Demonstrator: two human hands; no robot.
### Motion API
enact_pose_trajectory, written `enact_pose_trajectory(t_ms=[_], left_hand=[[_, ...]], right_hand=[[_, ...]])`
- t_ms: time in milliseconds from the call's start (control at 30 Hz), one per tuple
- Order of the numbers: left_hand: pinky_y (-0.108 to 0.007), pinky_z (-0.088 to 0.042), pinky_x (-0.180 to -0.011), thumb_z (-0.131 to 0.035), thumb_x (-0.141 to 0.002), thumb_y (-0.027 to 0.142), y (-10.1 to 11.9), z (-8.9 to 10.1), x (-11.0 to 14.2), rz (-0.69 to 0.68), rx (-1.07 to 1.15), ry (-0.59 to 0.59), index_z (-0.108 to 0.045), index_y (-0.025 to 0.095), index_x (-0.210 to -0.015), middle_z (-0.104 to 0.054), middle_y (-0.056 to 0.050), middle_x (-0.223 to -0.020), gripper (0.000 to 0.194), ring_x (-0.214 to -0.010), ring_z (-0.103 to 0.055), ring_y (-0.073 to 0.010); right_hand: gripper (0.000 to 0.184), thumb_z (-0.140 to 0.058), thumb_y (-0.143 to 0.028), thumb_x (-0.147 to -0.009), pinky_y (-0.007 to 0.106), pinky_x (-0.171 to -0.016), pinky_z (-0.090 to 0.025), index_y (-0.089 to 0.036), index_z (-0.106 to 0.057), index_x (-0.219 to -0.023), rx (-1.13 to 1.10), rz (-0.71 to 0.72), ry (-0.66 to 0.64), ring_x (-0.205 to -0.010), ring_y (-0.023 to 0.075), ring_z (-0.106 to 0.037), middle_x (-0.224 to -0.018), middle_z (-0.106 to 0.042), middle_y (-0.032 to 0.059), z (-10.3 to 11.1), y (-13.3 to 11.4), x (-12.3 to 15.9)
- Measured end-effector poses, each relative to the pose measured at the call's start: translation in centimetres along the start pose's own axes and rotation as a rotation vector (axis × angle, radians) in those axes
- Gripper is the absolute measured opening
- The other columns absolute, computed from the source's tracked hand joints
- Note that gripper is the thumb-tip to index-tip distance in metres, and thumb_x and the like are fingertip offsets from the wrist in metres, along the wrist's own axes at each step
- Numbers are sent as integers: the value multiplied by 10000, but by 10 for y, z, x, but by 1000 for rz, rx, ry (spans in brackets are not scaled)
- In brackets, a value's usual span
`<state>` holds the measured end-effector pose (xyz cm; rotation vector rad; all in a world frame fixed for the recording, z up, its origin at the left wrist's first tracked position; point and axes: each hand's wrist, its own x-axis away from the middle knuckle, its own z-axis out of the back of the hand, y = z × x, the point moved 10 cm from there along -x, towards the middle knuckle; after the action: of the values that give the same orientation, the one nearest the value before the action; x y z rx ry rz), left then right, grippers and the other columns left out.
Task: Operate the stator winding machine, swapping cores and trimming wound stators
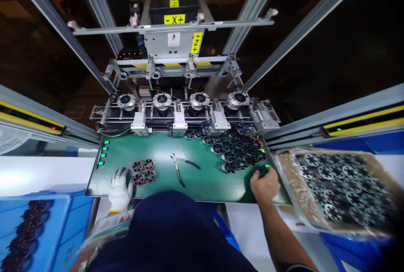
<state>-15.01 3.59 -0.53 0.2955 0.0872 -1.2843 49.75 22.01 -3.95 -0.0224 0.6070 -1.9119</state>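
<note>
My left hand [120, 188], in a white glove, lies at the left front edge of the green work surface [123, 148], fingers stretched out and holding nothing. Just right of it sits a small group of copper-wound motor stators [143, 172]. My bare right hand [266, 184] is at the right front, beside a green-lit button [267, 166]. Its thumb stands apart from its bent fingers; whether a fingertip touches the button cannot be made out. Between the hands lie cutting pliers [180, 166] with jaws and handles spread. Many black stator cores [241, 152] are heaped left of the right hand.
Behind the work surface stands a winding machine [179, 116] with several round fixtures holding stators. A plastic-lined box [285, 171] of stator cores is at the right. At lower left, a blue tray [61, 221] holds wound stators. Metal posts [303, 32] frame the station.
</note>
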Motion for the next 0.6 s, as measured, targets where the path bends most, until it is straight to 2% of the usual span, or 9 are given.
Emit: enact_pose_trajectory(t_ms=[67, 133, 167, 233, 300, 367, 433, 500, 600], left_hand=[[-484, -466, -1070, -531, -995, 342, -2, -3, 2, 17, 12, 9, -601, 164, -1313, -610, -159, -1399, 371, -1322, -520, -338], [-477, -466, -1073, -532, -993, 342, -3, -5, 4, 28, 18, 14, -615, 168, -1302, -615, -155, -1395, 364, -1317, -526, -332], [-473, -466, -1074, -536, -992, 344, -3, -5, 4, 32, 19, 15, -619, 170, -1299, -618, -151, -1394, 363, -1315, -529, -329], [-466, -465, -1076, -544, -989, 343, -4, -6, 5, 40, 20, 17, -620, 177, -1305, -618, -143, -1404, 365, -1325, -528, -322], [-463, -470, -1069, -554, -987, 342, -4, -6, 5, 47, 18, 19, -620, 178, -1309, -621, -141, -1408, 367, -1329, -531, -320], [-469, -479, -1053, -560, -985, 342, -4, -6, 5, 49, 17, 29, -626, 174, -1296, -631, -143, -1398, 360, -1317, -540, -330], [-480, -486, -1045, -565, -982, 342, -3, -6, 5, 45, 17, 46, -633, 170, -1280, -639, -144, -1386, 351, -1301, -549, -341], [-487, -489, -1045, -564, -983, 334, -1, -6, 5, 35, 19, 69, -638, 165, -1265, -646, -144, -1374, 337, -1292, -551, -345], [-479, -499, -1044, -560, -984, 311, 1, -5, 6, 24, 19, 99, -646, 163, -1239, -657, -141, -1352, 307, -1271, -560, -336]], right_hand=[[700, -446, -462, -821, 780, -985, -495, -56, -554, -1381, 2, -36, 14, -1248, 566, -599, -1270, -635, 349, 6, -1, -5], [723, -446, -515, -851, 801, -989, -478, -72, -535, -1416, -3, -31, 77, -1271, 573, -580, -1300, -622, 351, 19, -20, -9], [742, -456, -540, -864, 793, -1015, -471, -85, -509, -1448, -22, 10, 111, -1307, 562, -560, -1338, -604, 349, 25, -38, -8], [760, -492, -566, -882, 734, -1091, -468, -135, -450, -1506, -91, 186, 104, -1387, 503, -520, -1422, -565, 321, 30, -94, 5], [709, -539, -562, -891, 676, -1139, -467, -247, -441, -1519, -163, 439, -33, -1426, 437, -509, -1467, -564, 244, 19, -161, 37], [613, -578, -549, -904, 653, -1152, -460, -381, -479, -1485, -194, 717, -229, -1441, 389, -508, -1501, -570, 139, -2, -221, 89], [564, -602, -516, -921, 628, -1154, -452, -411, -518, -1469, -189, 989, -366, -1466, 360, -485, -1550, -538, 82, -23, -259, 148], [567, -617, -483, -936, 607, -1163, -418, -309, -558, -1471, -164, 1179, -398, -1487, 365, -452, -1593, -486, 122, -39, -272, 192], [509, -615, -444, -965, 579, -1203, -320, -187, -626, -1404, -111, 1256, -340, -1492, 359, -416, -1598, -466, 174, -59, -266, 210]])
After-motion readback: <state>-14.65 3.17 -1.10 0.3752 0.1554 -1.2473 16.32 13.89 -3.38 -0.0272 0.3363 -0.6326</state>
